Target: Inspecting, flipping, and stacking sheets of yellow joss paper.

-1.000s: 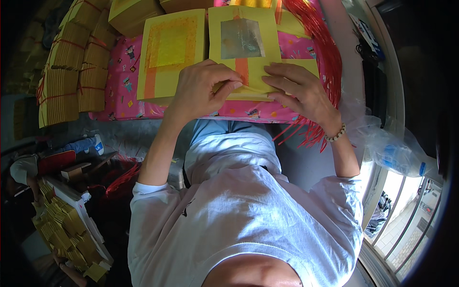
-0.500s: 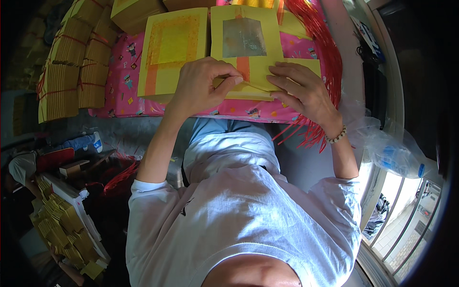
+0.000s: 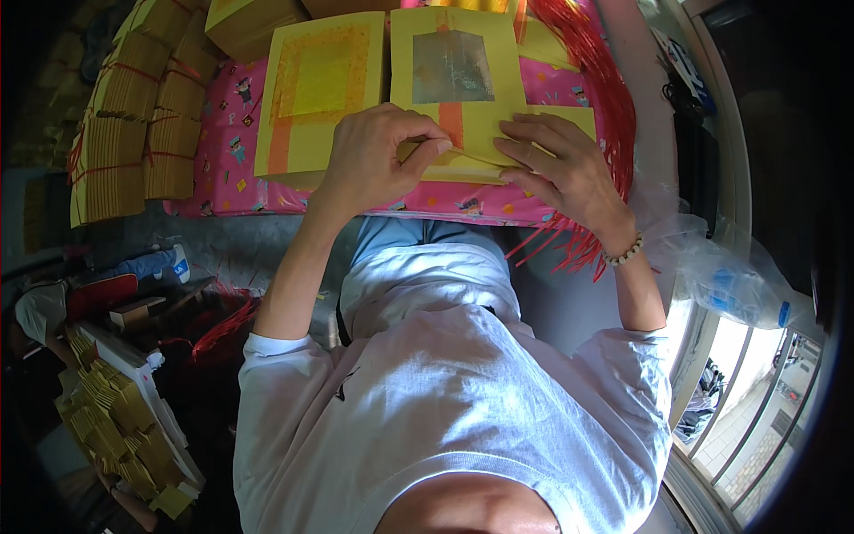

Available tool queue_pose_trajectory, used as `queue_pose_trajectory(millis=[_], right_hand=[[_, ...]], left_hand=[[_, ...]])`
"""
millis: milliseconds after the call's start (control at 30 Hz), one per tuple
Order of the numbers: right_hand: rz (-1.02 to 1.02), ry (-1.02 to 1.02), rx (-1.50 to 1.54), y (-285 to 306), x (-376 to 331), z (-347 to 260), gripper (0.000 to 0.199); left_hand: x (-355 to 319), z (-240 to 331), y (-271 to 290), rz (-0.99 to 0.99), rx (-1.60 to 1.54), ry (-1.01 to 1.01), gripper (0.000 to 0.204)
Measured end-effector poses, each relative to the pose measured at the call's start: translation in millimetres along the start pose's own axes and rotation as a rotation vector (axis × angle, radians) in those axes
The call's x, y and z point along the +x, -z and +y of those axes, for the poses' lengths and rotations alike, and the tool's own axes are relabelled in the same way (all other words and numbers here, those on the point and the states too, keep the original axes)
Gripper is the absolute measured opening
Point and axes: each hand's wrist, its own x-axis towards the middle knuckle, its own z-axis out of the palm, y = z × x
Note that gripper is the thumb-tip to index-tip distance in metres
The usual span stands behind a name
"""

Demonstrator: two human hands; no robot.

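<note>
A yellow paper sheet with a silver square and an orange stripe [image 3: 454, 68] lies on top of the right-hand paper stack. My left hand [image 3: 381, 153] pinches the near edge of this sheet between thumb and forefinger, where the edge looks folded up. My right hand [image 3: 562, 167], with a bead bracelet at the wrist, rests with spread fingers on the sheet's right part. Left of it, touching or nearly so, stands a second stack of yellow paper [image 3: 322, 80], topped by a sheet with a gold square in an orange border. My left forearm covers its near right corner.
A pink patterned cover [image 3: 233, 133] lies under the paper. Red strands [image 3: 614, 107] hang along the right edge. Tied paper bundles [image 3: 111, 133] stand at the left. A clear plastic bag [image 3: 729, 276] lies by the barred window; at lower left another person's arm [image 3: 129, 503] shows near folded paper.
</note>
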Motion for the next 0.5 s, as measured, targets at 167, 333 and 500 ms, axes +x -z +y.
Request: queue_pose_trajectory(millis=[167, 333, 500], right_hand=[[0.000, 0.009, -0.016, -0.2, 1.9, -0.1, 0.028], [-0.012, 0.007, -0.015, 1.0, 3.6, -0.9, 0.028], [-0.028, -0.001, -0.013, 3.0, 3.6, -0.4, 0.028]], left_hand=[[-1.1, 0.0, -1.4, 0.021, -0.005, -0.012, 0.009], [-1.4, -1.4, -2.5, 0.019, 0.006, -0.014, 0.009], [-1.3, -0.6, -2.0, 0.024, -0.006, -0.014, 0.010]])
